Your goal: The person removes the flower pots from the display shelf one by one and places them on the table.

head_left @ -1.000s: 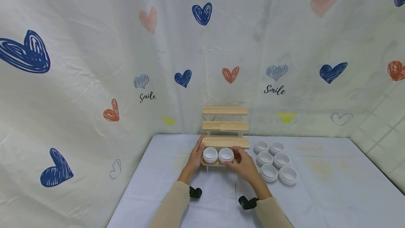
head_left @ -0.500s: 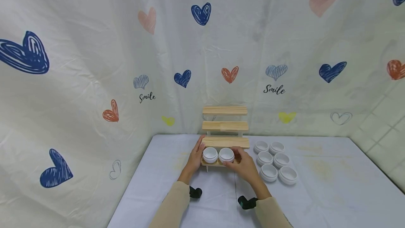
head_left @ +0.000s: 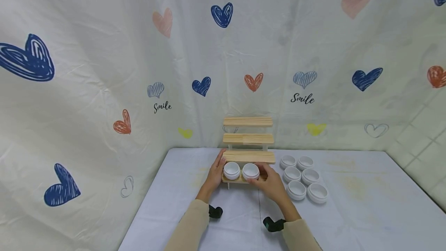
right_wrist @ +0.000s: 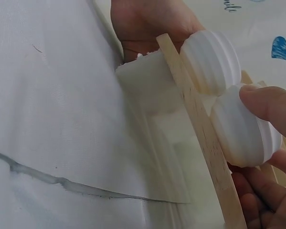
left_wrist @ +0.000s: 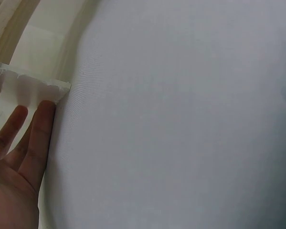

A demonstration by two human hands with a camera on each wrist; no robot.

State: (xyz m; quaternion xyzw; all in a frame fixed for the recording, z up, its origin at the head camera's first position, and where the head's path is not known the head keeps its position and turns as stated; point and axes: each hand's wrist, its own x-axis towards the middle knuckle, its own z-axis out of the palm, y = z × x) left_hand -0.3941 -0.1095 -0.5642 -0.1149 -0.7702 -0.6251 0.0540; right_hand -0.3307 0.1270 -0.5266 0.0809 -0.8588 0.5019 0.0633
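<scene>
A stepped wooden rack (head_left: pixel 248 157) with white side supports stands on the table against the backdrop. On its lowest shelf sit two small round white bowls with ribbed sides, a left bowl (head_left: pixel 231 170) and a right bowl (head_left: pixel 250 171). My right hand (head_left: pixel 271 183) pinches the right bowl between thumb and fingers; the right wrist view shows the thumb (right_wrist: pixel 267 102) on its edge. At the rack's left end, my left hand (head_left: pixel 212 173) rests with extended fingers. In the left wrist view these fingers (left_wrist: pixel 40 143) touch the white side support (left_wrist: pixel 30 88).
Several more white bowls (head_left: pixel 296 190) stand in two columns to the right of the rack. A white cloth (head_left: pixel 366 212) covers the table. Behind it hangs a white backdrop (head_left: pixel 271 49) with printed hearts. The upper shelves (head_left: pixel 247 121) rise in steps toward it.
My right hand has shifted slightly to the right with the right bowl, so the gap between the two bowls is a little wider. My left hand has stayed in place.
</scene>
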